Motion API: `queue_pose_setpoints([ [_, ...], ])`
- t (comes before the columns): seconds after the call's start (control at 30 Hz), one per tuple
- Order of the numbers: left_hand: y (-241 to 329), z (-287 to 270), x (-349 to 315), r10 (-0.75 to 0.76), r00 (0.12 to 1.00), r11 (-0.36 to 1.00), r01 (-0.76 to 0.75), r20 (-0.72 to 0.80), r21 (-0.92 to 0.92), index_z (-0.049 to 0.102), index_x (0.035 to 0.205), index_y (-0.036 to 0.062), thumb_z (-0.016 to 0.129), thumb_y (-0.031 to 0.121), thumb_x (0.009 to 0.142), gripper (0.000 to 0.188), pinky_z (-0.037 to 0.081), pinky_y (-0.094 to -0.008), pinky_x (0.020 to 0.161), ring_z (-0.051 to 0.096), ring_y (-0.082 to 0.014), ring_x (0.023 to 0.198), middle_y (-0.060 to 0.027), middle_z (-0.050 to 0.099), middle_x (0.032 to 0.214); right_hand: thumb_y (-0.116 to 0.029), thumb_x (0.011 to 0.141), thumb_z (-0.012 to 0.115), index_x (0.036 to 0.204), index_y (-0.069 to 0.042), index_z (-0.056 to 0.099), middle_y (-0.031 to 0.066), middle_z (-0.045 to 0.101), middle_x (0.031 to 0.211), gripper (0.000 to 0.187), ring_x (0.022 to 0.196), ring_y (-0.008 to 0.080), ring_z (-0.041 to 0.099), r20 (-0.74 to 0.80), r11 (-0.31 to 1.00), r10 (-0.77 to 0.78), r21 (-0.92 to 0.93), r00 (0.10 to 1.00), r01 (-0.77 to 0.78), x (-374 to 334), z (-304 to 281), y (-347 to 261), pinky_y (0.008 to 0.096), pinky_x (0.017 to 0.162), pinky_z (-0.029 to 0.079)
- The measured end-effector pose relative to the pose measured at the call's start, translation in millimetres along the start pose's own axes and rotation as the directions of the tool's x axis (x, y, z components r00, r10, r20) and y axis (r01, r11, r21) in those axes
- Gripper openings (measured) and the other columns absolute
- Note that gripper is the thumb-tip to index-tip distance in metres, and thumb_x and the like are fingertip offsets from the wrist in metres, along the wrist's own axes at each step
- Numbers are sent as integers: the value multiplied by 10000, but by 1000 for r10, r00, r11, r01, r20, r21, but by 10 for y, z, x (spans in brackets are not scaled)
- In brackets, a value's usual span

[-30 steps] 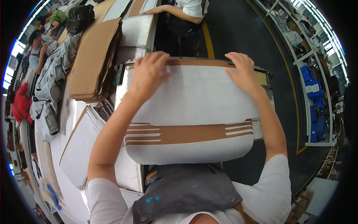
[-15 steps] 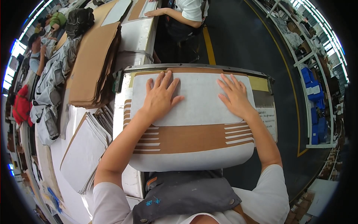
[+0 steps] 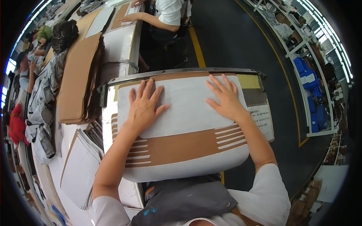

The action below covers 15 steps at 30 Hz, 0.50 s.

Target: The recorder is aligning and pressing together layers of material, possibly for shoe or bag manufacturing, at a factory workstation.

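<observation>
In the head view, two bare hands are lying palm down on one rounded white sheet at the centre of the frame. The left hand is resting on the sheet's left part, its fingers spread apart and gripping nothing; the right hand is resting on the right part, likewise spread and gripping nothing. Under the sheet, one slotted brown board is showing as a band across the centre, with two groups of white slots, one toward each end; each group seems to be numbering about five, though the forearms are making the count unsure. One lower white panel is curving below the band. One metal bar is running above the hands, and one yellow patch and one printed paper are sitting to their right. At the left of the frame, one stack of brown cardboard is lying above one fanned pile of white sheets. One black backpack is resting at upper left. At top centre, one co-worker in a white sleeve is reaching over the long table.
</observation>
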<state>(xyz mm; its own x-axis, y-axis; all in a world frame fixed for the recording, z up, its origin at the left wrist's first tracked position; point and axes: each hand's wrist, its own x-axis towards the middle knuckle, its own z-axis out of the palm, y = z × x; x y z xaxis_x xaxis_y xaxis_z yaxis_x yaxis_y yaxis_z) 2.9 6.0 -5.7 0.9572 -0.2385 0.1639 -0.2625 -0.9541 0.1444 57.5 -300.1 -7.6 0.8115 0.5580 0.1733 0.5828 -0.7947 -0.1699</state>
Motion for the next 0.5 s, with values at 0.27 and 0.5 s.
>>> queue_pose_setpoints([
  [0.27,-14,14,15,17,1000,1000,-17,23,6,452,1404,145,584,469,909,606,185,-588,1109,244,-368,1420,-162,297,1524,-425,921,572,1397,-113,476,82,300,1543,577,1417,418,183,14,1000,1,-9,1000,-1,-19,-11,-6,612,1103,141],
  [0.5,-25,10,-3,31,999,999,-32,22,17,447,1407,133,585,464,907,616,189,-584,1109,245,-370,1419,-165,291,1528,-428,923,569,1400,-110,469,86,291,1544,582,1416,429,169,8,1000,-2,-5,1000,2,-44,-7,-34,625,1095,145],
])
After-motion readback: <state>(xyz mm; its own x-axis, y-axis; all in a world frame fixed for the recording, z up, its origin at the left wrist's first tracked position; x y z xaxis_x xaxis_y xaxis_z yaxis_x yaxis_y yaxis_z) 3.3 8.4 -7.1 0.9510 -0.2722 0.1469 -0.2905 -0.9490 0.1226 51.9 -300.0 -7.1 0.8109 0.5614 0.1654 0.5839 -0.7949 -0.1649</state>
